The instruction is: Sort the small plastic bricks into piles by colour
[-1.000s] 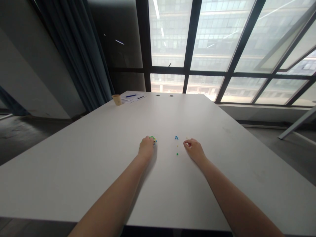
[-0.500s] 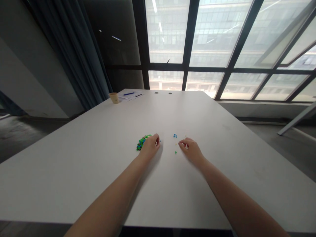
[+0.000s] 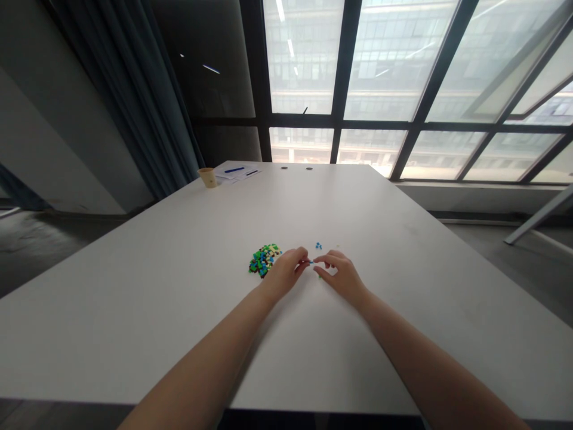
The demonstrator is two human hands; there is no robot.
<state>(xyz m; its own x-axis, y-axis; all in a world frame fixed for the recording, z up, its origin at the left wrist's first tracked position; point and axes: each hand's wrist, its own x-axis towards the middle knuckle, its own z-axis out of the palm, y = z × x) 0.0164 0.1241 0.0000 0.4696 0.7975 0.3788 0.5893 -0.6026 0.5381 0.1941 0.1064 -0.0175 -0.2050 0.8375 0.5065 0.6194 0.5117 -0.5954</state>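
The left hand [image 3: 285, 273] and the right hand [image 3: 340, 276] are meeting fingertip to fingertip over the middle of the white table [image 3: 134, 310]. Between them a tiny blue piece [image 3: 310, 261] is showing; the left hand's thumb and forefinger are pinched together on it, while the right hand's fingertips are closing in beside it, and it cannot be told whether they are gripping it too or only touching. Both forearms are reaching in from the near edge, angling toward each other.

Just left of the left hand, a small heap of coloured pieces [image 3: 264, 260], green, blue, yellow and dark, is lying on the tabletop. Just beyond the fingertips, a few loose blue pieces [image 3: 318, 245] are sitting apart from the heap.

Far off at the table's far left corner, a paper cup [image 3: 208, 177] is standing upright, with some papers [image 3: 239, 173] lying just to its right. Beyond the table, tall windows [image 3: 385, 83] are filling the far wall, and a dark curtain [image 3: 134, 101] is hanging at the left.
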